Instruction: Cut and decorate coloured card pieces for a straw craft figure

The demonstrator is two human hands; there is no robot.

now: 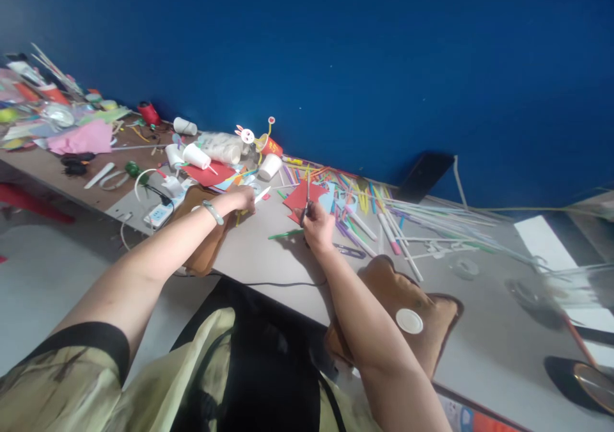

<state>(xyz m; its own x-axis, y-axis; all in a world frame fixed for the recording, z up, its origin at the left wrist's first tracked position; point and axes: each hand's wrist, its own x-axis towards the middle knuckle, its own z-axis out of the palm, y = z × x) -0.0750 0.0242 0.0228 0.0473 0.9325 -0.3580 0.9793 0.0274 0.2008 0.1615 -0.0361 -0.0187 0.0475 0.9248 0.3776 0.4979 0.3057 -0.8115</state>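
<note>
My right hand [319,228] is closed around a pair of scissors [308,205], its blades pointing away from me over a red sheet of paper [300,196]. My left hand [244,199] is closed, fingertips down near the table. A small white pointed piece [262,194] sticks out at those fingertips and seems pinched there; its kind is unclear. Just under the same hand shows a bit of something yellow, mostly hidden. A green stick [286,234] lies on the table between both hands. Light blue paper [329,199] lies beside the red sheet.
White paper cups [196,156] and a red cup with a rabbit figure [270,144] stand along the wall. Colourful sticks [357,222] spread to the right. A power strip [165,207] sits left. Two brown cushions [407,291] lie at the front edge, one bearing a white disc [409,321].
</note>
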